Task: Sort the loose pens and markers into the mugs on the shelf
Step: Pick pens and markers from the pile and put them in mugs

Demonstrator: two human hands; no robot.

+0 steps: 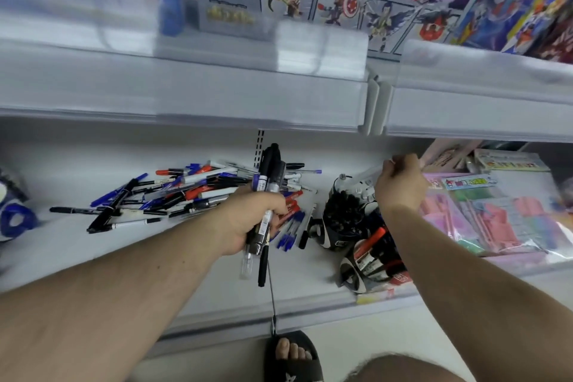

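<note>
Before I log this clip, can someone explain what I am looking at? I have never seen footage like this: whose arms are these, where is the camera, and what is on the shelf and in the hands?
There is no machine here. A person wears one wide-angle camera on the head, so you look forward and down along their own bare arms at a white shop shelf.

The left hand has its grip closed around a bundle of markers and pens, mostly black. The right hand pinches a pale pen above a dark mug already packed with black pens. A second mug, nearer the shelf edge, holds markers, one with an orange-red cap.

Behind the left hand lies a loose pile of pens and markers in blue, black and red. To the right lie pink stationery packets. Boxes with cartoon figures stand on the upper shelf.
</note>
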